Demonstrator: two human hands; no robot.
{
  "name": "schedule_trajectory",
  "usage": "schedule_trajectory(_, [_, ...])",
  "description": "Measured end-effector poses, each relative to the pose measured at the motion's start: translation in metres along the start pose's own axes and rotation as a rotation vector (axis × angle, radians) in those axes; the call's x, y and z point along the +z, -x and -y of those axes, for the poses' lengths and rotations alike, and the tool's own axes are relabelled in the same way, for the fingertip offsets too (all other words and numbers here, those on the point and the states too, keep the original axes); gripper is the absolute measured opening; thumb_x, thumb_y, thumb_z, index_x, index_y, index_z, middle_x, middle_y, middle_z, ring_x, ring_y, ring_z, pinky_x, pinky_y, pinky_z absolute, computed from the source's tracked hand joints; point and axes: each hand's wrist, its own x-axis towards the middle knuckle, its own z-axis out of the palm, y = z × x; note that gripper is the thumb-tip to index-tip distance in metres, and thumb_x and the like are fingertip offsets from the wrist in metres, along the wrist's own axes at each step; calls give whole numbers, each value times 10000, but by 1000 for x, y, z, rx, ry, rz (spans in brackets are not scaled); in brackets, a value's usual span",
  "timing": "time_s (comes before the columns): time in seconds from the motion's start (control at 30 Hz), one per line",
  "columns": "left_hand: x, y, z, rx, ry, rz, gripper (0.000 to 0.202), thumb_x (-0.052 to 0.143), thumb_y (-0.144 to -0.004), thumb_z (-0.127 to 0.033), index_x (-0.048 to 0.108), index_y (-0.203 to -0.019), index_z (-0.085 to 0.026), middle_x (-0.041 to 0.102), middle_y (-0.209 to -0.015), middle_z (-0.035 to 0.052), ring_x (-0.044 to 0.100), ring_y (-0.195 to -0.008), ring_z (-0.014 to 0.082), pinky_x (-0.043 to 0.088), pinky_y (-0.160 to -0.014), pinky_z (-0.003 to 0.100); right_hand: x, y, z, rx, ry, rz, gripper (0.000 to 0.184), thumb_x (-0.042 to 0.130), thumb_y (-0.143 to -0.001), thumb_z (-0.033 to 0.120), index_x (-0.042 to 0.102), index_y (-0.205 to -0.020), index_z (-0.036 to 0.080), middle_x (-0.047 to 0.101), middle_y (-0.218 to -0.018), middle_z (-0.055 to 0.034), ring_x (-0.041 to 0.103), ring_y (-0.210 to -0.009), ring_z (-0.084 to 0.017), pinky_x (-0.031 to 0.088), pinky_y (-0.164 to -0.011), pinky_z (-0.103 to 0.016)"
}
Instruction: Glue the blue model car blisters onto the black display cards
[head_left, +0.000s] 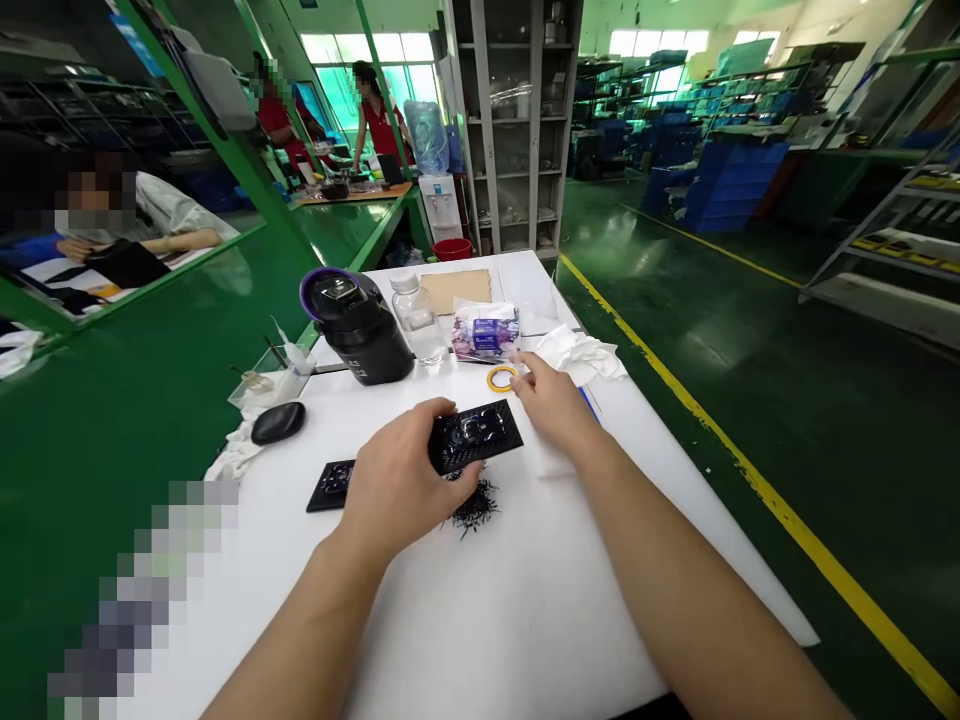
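My left hand (pixel 405 475) is closed around a black rectangular plate (pixel 476 430) with a glossy raised pattern, held tilted above the table. Behind that hand lies a second, similar black plate (pixel 330 486), partly hidden. A heap of thin black strips (pixel 474 505) is on the white surface just below the held plate. To the right, my right hand (pixel 551 400) has its thumb and forefinger apart, beside a yellow tape roll (pixel 491 378). A tissue pack (pixel 486 332) stands just beyond its fingertips. I see nothing between those fingers.
A black jug (pixel 360 330), a clear bottle (pixel 420 320) and cardboard (pixel 459 292) stand toward the back of the white table (pixel 480 630). Crumpled tissue (pixel 577 352) lies at right, a black oval case (pixel 278 424) at left. Other people work beyond the green frame (pixel 277 215).
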Motion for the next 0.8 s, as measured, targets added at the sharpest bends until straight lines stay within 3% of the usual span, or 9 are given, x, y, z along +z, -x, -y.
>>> schedule_trajectory(0.17, [11, 14, 16, 10, 91, -19, 637, 694, -724, -447, 472, -1282, -236, 695, -1182, 68, 678, -1069, 281, 542, -935, 417, 0, 0, 6, -36, 19, -63, 344, 523, -917, 321, 616, -1234, 222, 667, -963, -69, 612, -888, -232, 476, -876, -378])
schedule_trajectory(0.23, [10, 17, 16, 45, 97, -12, 660, 705, -720, -441, 459, -1301, -246, 694, -1190, 64, 677, -1078, 281, 546, -931, 414, -3, 4, 16, -89, -131, -233, 381, 420, -951, 348, 530, -1291, 216, 622, -1061, -81, 597, -927, -206, 482, -882, -353])
schedule_trajectory(0.3, [10, 19, 11, 107, 88, -26, 667, 716, -715, -428, 455, -1304, -256, 698, -1180, 58, 685, -1059, 281, 557, -899, 412, -10, 13, 31, -170, -445, -368, 385, 366, -948, 364, 470, -1292, 227, 566, -1005, -64, 575, -866, -181, 496, -840, -333])
schedule_trajectory(0.33, [11, 20, 7, 136, 86, -35, 663, 717, -715, -417, 453, -1302, -258, 702, -1169, 57, 690, -1042, 279, 562, -880, 409, -14, 18, 39, -202, -622, -339, 367, 377, -934, 382, 484, -1254, 238, 527, -902, -40, 551, -784, -171, 499, -784, -322])
schedule_trajectory(0.43, [12, 24, -4, 174, 107, -51, 659, 705, -726, -380, 439, -1312, -242, 710, -1137, 67, 703, -998, 271, 571, -843, 400, -22, 31, 59, -157, -1062, 16, 419, 384, -925, 603, 570, -924, 227, 363, -668, 14, 395, -545, -140, 421, -537, -274])
schedule_trajectory(0.53, [13, 28, -11, 131, 154, -65, 687, 706, -734, -357, 421, -1344, -219, 710, -1127, 76, 707, -984, 257, 573, -849, 389, -27, 38, 65, -147, -1345, 271, 585, 510, -850, 728, 384, -611, 210, 234, -526, 52, 237, -432, -99, 276, -410, -239])
schedule_trajectory(0.63, [11, 25, -9, -37, 199, -60, 734, 726, -735, -370, 407, -1379, -222, 707, -1137, 65, 705, -988, 250, 575, -857, 386, -36, 35, 58, -122, -1429, 204, 584, 677, -803, 609, 316, -597, 198, 218, -495, 70, 181, -413, -76, 229, -392, -220])
schedule_trajectory(0.73, [-2, 17, -2, -255, 217, -48, 752, 742, -741, -437, 424, -1394, -242, 716, -1128, 49, 711, -966, 255, 583, -832, 393, -45, 23, 44, -104, -1286, 39, 441, 720, -796, 435, 396, -624, 189, 271, -503, 64, 212, -423, -75, 230, -411, -214])
schedule_trajectory(0.8, [-19, 17, 4, -300, 199, -88, 730, 747, -750, -463, 452, -1389, -268, 723, -1117, 41, 718, -933, 262, 587, -788, 390, -45, 13, 32, -121, -1180, -5, 410, 697, -810, 440, 434, -621, 189, 290, -493, 53, 245, -421, -83, 228, -417, -220])
